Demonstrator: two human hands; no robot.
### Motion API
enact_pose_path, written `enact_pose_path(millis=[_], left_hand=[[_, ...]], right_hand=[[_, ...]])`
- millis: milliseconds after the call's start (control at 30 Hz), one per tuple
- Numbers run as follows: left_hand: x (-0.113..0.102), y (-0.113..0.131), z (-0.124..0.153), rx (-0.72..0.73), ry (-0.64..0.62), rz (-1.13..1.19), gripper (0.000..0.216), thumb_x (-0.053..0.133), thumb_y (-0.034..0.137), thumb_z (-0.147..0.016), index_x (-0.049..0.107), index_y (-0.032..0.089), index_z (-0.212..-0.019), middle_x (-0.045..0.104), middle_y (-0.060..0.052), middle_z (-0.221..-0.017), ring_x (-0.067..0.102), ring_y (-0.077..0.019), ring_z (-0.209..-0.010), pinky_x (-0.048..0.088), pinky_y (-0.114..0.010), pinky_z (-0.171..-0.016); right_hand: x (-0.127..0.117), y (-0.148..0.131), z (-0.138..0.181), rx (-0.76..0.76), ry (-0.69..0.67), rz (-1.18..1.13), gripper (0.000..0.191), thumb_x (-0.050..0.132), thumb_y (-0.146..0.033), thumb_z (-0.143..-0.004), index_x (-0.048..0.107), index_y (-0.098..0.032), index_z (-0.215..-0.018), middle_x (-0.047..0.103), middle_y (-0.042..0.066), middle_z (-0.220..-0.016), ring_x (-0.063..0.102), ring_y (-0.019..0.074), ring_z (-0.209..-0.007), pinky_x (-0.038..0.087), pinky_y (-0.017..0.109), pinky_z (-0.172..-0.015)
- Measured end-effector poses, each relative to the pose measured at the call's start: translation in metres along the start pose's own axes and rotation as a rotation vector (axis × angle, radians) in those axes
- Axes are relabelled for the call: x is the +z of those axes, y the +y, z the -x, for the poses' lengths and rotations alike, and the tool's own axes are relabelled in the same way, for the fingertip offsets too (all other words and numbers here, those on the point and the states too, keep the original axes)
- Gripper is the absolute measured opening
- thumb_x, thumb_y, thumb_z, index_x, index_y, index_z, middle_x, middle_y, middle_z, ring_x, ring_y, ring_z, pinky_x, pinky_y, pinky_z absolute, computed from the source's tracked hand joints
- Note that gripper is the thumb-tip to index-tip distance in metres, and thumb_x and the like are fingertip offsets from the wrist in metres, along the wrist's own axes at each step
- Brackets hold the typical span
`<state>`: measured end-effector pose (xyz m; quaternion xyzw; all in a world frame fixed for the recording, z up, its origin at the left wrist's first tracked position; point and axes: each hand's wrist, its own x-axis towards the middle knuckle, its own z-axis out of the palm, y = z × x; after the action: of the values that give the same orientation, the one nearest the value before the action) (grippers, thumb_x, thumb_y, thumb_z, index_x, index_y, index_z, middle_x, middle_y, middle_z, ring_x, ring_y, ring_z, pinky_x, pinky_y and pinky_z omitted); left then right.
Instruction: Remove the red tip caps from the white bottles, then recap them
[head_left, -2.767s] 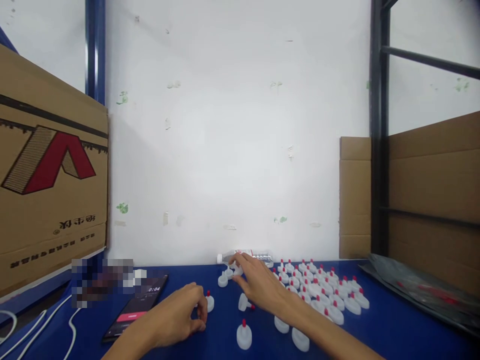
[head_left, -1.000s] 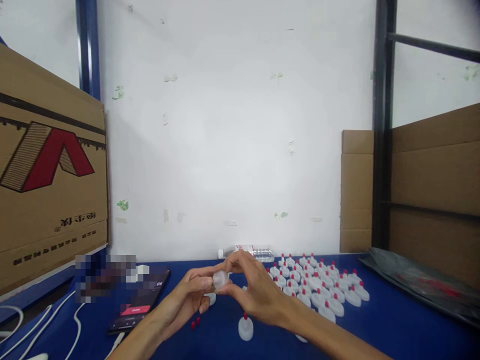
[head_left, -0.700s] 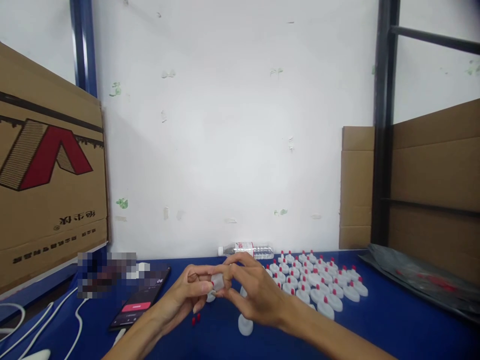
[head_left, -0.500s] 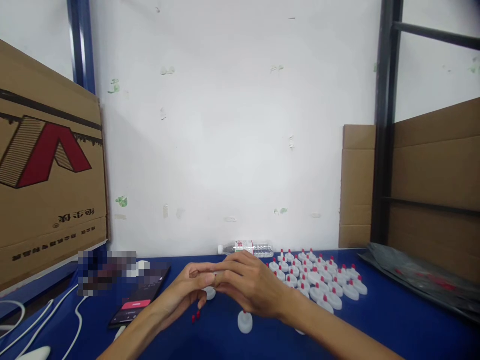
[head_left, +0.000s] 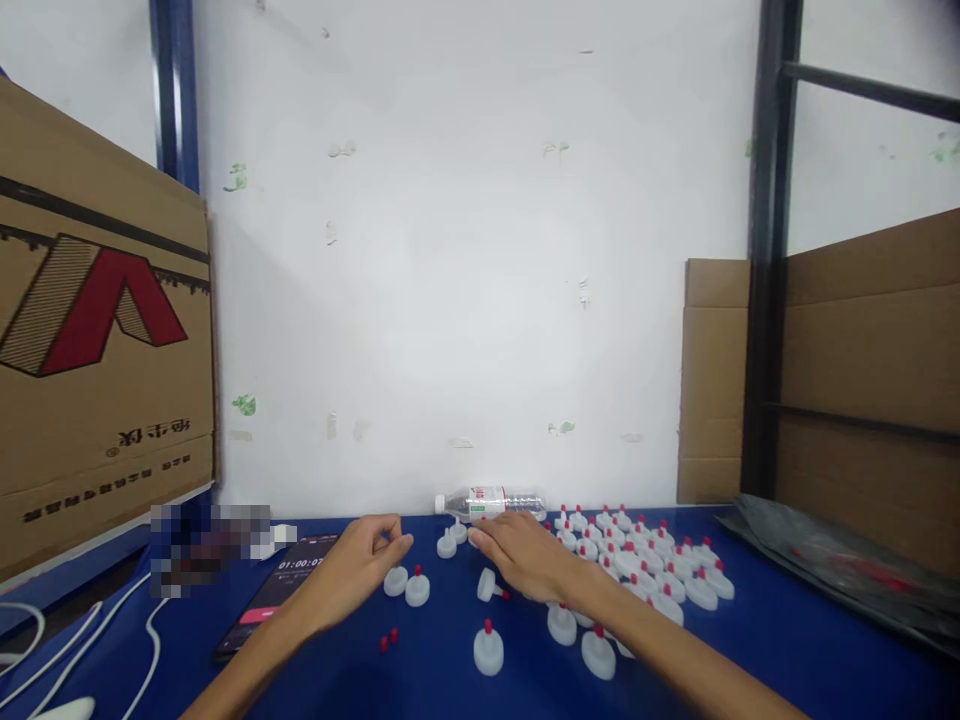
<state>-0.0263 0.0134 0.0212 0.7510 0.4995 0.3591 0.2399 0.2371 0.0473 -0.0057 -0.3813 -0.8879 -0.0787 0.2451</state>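
My left hand is closed, its fingers curled and the thumb against them; anything inside is hidden. In front of it are a white nozzle cap without visible red tip and a red-tipped nozzle cap. My right hand stretches its fingers over the table, with a partly covered white cap at the fingertips. Below that hand a red-tipped cap lies on its side. Two bare white nozzle caps are between the hands. Two loose red tips lie nearer me.
Several red-tipped caps crowd the right of the blue table. Behind my hands a plastic bottle lies along the wall. A phone and white cables are left, grey plastic bags right. Cardboard stands at both sides.
My hands were together over the middle and have separated, left hand leftward, right hand rightward. The cap on its side and the bare caps between them now show.
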Motion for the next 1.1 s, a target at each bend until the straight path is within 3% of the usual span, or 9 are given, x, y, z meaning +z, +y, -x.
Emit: enact_pose_path(millis=[167,300,500,867,1100], left_hand=[[-0.005,0.002,0.008,0.011,-0.191,-0.265,0.034,0.065,0.049,-0.081,0.058,0.021,-0.063,0.048,0.005,-0.054,0.043,-0.0137,-0.052,0.026,-0.024,-0.050],[-0.006,-0.005,0.012,-0.046,-0.367,-0.223,0.026,0.079,0.045,-0.067,0.067,0.022,-0.071,0.064,0.002,-0.057,0.056,-0.0165,-0.049,0.034,-0.024,-0.047],[-0.002,-0.013,0.013,-0.199,-0.519,-0.098,0.025,0.080,0.041,-0.065,0.067,0.021,-0.070,0.065,0.000,-0.060,0.060,-0.0168,-0.042,0.041,-0.024,-0.042],[0.006,-0.005,0.014,-0.088,-0.487,-0.183,0.011,0.066,0.032,-0.072,0.066,0.021,-0.069,0.057,0.004,-0.057,0.055,-0.0140,-0.044,0.038,-0.023,-0.045],[0.007,0.002,0.014,0.010,-0.421,-0.373,0.012,0.067,0.033,-0.075,0.069,0.022,-0.076,0.064,0.002,-0.065,0.061,-0.0171,-0.061,0.039,-0.024,-0.055]], right_hand=[[0.000,0.000,0.001,0.003,-0.050,0.031,0.054,0.024,-0.044,-0.108,0.068,-0.023,-0.084,0.068,0.002,-0.071,0.064,0.0209,-0.066,0.046,0.032,-0.070],[-0.005,-0.003,-0.002,0.031,-0.006,0.054,0.054,0.021,-0.042,-0.109,0.067,-0.021,-0.089,0.070,0.005,-0.077,0.065,0.0222,-0.074,0.044,0.036,-0.077],[-0.003,-0.006,-0.002,0.024,0.013,0.079,0.055,0.022,-0.041,-0.110,0.067,-0.020,-0.087,0.071,0.007,-0.080,0.066,0.0228,-0.083,0.042,0.039,-0.089],[0.003,0.001,-0.001,-0.020,-0.040,0.013,0.033,0.034,-0.035,-0.108,0.064,-0.022,-0.115,0.069,0.007,-0.119,0.060,0.0223,-0.113,0.040,0.040,-0.100],[0.009,0.004,-0.024,-0.011,-0.155,0.066,0.036,0.036,-0.037,-0.106,0.062,-0.022,-0.128,0.070,0.011,-0.121,0.061,0.0290,-0.118,0.040,0.046,-0.101]])
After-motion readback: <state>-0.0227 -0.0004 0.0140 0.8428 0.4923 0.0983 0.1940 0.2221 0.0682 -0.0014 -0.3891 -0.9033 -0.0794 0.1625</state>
